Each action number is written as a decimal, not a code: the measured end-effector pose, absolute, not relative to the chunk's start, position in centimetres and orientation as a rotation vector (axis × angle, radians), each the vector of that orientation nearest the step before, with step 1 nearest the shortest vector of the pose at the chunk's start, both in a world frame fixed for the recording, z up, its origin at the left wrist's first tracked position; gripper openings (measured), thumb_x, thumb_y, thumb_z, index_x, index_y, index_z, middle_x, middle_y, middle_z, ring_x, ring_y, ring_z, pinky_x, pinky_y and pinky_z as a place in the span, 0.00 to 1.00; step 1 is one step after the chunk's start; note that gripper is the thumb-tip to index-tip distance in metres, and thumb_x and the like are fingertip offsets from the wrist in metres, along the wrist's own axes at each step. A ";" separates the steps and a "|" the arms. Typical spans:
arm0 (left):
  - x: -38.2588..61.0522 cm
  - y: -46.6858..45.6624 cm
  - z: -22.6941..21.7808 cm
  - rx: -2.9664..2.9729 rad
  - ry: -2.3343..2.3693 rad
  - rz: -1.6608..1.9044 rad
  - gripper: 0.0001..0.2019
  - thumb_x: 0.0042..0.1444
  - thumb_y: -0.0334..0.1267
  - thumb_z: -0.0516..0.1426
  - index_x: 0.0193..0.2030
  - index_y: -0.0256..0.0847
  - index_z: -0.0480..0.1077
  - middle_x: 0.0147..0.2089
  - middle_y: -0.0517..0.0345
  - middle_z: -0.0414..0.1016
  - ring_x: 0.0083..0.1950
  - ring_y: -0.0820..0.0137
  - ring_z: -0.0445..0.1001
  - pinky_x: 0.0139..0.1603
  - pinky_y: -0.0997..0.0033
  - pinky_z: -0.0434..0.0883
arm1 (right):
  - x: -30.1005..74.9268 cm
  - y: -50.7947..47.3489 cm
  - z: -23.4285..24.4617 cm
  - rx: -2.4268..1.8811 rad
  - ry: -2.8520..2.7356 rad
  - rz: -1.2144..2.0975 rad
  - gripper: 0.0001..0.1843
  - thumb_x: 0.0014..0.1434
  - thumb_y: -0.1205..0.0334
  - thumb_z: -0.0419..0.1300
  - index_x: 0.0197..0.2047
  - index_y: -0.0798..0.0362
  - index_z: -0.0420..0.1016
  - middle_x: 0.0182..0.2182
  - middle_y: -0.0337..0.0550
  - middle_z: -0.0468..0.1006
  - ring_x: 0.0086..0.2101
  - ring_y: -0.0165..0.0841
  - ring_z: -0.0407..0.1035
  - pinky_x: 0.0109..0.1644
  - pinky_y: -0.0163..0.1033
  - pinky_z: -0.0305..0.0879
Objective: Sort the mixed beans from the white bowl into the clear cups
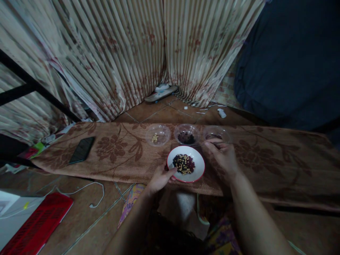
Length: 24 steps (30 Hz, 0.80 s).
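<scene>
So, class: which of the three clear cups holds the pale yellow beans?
The leftmost cup; the middle cup holds dark beans, and the rightmost cup looks nearly empty.

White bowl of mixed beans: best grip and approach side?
Grip the white bowl by its near-left rim, coming from the left, as the left hand does. It sits upright, shallow, with loose beans, so pinch the lip and keep level; the right hand, with a thin stick, crowds the far-right side.
</scene>
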<state>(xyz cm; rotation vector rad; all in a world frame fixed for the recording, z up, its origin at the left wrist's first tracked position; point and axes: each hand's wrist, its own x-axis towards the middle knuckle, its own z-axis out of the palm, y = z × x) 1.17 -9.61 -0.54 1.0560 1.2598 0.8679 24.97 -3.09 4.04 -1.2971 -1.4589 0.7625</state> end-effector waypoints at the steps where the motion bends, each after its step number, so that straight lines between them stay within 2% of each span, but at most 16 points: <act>1: 1.2 -9.6 -0.5 1.059 1.262 0.868 0.20 0.50 0.48 0.62 0.43 0.33 0.68 0.24 0.60 0.72 0.21 0.76 0.67 0.21 0.77 0.67 | 25.0 -3.1 4.1 -1.290 -1.467 0.789 0.15 0.55 0.51 0.62 0.31 0.55 0.78 0.22 0.40 0.74 0.22 0.30 0.64 0.24 0.35 0.60; 8: 1.0 -9.6 -0.9 1.084 1.263 0.863 0.20 0.50 0.49 0.62 0.41 0.34 0.68 0.23 0.60 0.72 0.21 0.74 0.68 0.22 0.76 0.66 | 25.4 -2.9 3.2 -1.242 -1.644 1.037 0.15 0.55 0.51 0.62 0.34 0.55 0.79 0.30 0.44 0.80 0.28 0.32 0.69 0.31 0.36 0.66; 14: 1.0 -9.5 -1.2 1.062 1.264 0.864 0.21 0.49 0.50 0.63 0.42 0.35 0.69 0.25 0.59 0.73 0.22 0.74 0.69 0.22 0.76 0.67 | 25.5 -2.7 2.3 -1.261 -1.804 1.004 0.17 0.57 0.48 0.59 0.33 0.54 0.78 0.30 0.43 0.80 0.29 0.34 0.71 0.32 0.37 0.66; 24: 1.1 -9.5 -1.0 1.083 1.246 0.869 0.20 0.50 0.49 0.62 0.43 0.35 0.68 0.24 0.60 0.71 0.22 0.74 0.68 0.22 0.76 0.66 | 25.3 -2.5 1.7 -1.272 -1.908 0.945 0.17 0.58 0.49 0.58 0.35 0.54 0.79 0.33 0.44 0.80 0.30 0.35 0.72 0.33 0.38 0.66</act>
